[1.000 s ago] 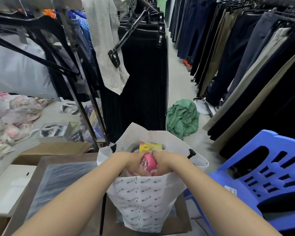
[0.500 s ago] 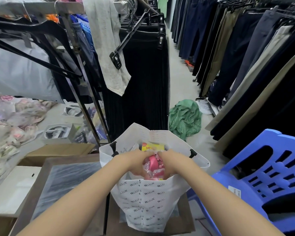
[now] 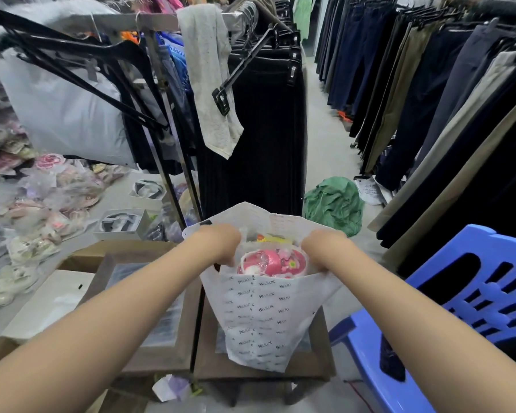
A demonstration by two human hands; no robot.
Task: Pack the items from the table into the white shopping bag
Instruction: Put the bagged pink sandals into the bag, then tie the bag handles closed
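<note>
Orientation: white shopping bag [image 3: 262,320] upright, long axis vertical, mouth upward, on wooden table [image 3: 251,374] | contents: pink packaged item [image 3: 273,263] at the mouth | left hand [image 3: 221,242] — fingers curled, gripping left rim | right hand [image 3: 322,248] — fingers curled, gripping right rim | blue chair [image 3: 471,296] beside table.

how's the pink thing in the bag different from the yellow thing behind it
The pink item is pink and white under clear wrap; the yellow item is bright yellow. The pink item lies on top, nearly all in view; the yellow item shows only a strip behind it. Both sit inside the white bag, whose rim the left hand and right hand grip.
</note>
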